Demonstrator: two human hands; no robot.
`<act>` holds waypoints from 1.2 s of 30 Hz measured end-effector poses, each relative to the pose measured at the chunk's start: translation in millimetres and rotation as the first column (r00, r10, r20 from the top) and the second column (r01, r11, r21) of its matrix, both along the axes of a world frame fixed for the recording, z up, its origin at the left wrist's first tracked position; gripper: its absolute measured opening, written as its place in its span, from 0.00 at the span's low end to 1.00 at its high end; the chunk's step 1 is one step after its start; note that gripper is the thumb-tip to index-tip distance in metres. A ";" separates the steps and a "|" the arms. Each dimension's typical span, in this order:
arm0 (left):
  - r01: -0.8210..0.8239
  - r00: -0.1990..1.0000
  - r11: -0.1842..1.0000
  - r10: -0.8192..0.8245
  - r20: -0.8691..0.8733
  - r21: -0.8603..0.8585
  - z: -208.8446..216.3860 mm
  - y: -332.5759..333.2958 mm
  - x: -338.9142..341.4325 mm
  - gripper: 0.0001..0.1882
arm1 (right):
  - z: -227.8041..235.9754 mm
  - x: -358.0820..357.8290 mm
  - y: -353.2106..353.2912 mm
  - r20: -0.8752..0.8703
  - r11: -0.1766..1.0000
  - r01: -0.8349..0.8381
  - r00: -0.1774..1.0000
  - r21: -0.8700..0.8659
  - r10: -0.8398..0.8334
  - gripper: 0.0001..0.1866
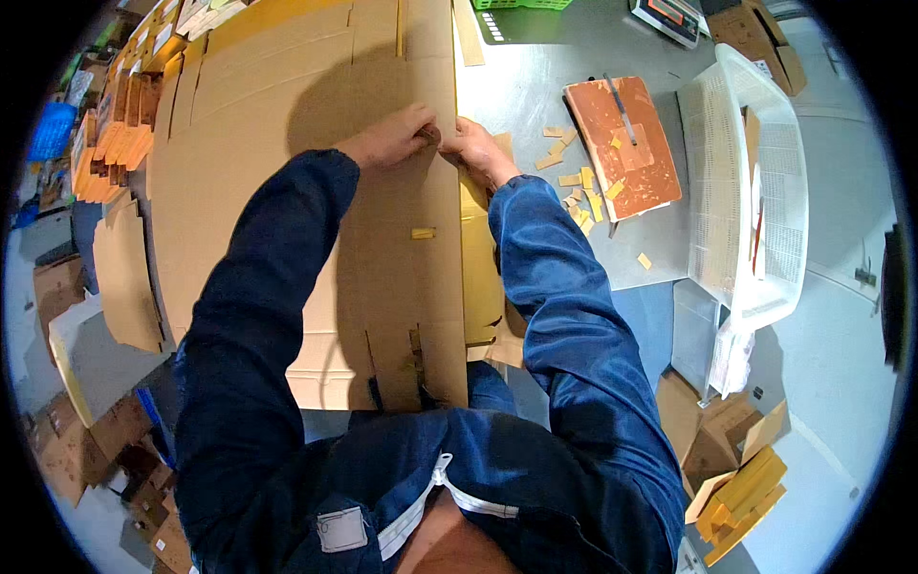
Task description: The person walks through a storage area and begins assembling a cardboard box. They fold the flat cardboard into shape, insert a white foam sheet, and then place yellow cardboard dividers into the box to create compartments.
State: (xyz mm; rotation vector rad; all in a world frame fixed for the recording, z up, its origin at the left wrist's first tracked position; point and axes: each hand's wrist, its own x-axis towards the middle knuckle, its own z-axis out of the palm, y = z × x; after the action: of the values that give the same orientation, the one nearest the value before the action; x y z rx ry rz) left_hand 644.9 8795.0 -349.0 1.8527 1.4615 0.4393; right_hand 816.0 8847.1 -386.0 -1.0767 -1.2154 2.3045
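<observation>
A large flat cardboard sheet (258,191) with slits and crease lines lies in front of me, covering the left and middle of the work surface. My left hand (394,136) rests over it near its right edge, fingers curled and pressed together; what they pinch, if anything, is hidden. Right beside it, my right hand (475,151) grips the sheet's right edge, its fingers partly out of sight at the edge. A small cardboard scrap (423,233) lies on the sheet below my hands. Yellow-faced cardboard (481,277) shows under the right edge.
On the metal table (535,86) to the right are scattered cardboard scraps (579,191) and a worn brown book (631,163) with a pen (620,110) on it. A white perforated basket (798,191) stands at far right. A scale (666,19) and green crate (521,4) sit behind.
</observation>
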 end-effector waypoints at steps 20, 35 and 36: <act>-0.572 0.695 0.814 0.549 0.463 -0.107 103.9 -150.1 31.0 0.18 | -14.4 24.6 -0.4 0.381 0.617 -0.250 0.920 0.747 -0.089 0.22; -0.583 -0.752 -0.175 0.486 0.445 -0.793 12.6 -515.5 127.4 0.14 | 25.2 86.9 -261.4 0.494 -0.275 -0.453 0.488 0.848 0.719 0.09; -0.560 -0.765 -0.228 0.512 0.391 -0.796 8.0 -513.4 122.9 0.14 | 27.7 83.3 -258.9 0.511 -0.310 -0.445 0.459 0.840 0.727 0.09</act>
State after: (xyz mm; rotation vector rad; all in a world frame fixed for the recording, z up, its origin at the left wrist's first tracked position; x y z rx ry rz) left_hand 767.9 8281.6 -341.0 -0.7508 1.5268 1.9645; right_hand 899.3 8588.2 -358.3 0.6092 -2.9746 1.0297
